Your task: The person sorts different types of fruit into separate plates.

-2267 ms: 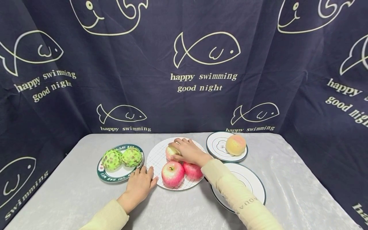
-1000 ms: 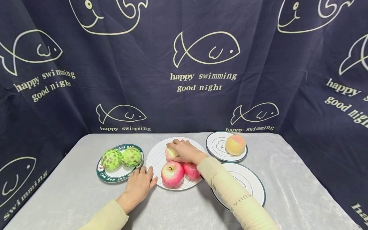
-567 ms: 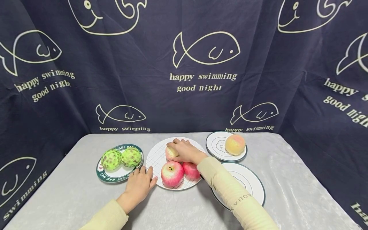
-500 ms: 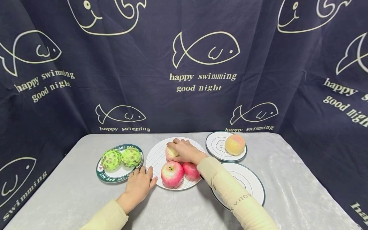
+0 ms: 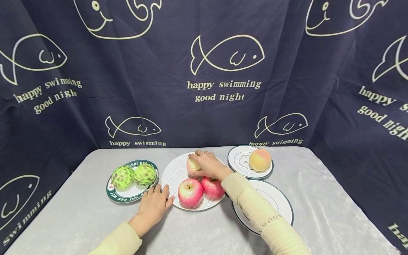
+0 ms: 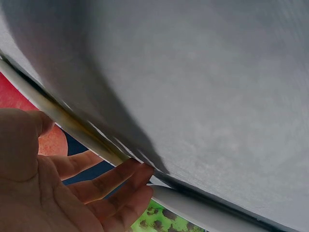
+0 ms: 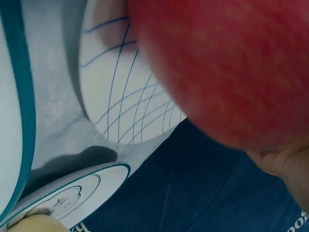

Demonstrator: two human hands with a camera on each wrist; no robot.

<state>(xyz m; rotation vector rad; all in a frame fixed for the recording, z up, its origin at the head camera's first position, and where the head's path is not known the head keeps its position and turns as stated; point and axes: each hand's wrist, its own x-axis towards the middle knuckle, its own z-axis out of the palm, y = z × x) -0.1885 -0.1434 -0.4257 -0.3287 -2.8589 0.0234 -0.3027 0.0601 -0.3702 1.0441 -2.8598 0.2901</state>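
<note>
My right hand (image 5: pixel 208 165) grips a pale pink-and-yellow peach (image 5: pixel 192 167) from above, over the far part of the white plate (image 5: pixel 172 173) with grid lines. In front of it on that plate sit two red apples, the nearer apple (image 5: pixel 190 193) and the right apple (image 5: pixel 213 187). In the right wrist view the right apple (image 7: pixel 231 67) fills the upper right and hides most of my right hand (image 7: pixel 289 171). My left hand (image 5: pixel 153 205) lies with fingers loosely spread at the grid plate's left rim, also seen in the left wrist view with the hand (image 6: pixel 63 193) beside the rim.
Two green custard apples, the left fruit (image 5: pixel 123 177) and the right fruit (image 5: pixel 145 174), sit on a green-rimmed oval plate (image 5: pixel 119 198) at left. At back right a white plate (image 5: pixel 236 159) bears an orange peach (image 5: pixel 260 160). Another white plate (image 5: pixel 280 202) lies under my right forearm.
My right hand and the peach it holds have shifted slightly right and away, uncovering more of the right apple and its stem. The left hand stays in place.
</note>
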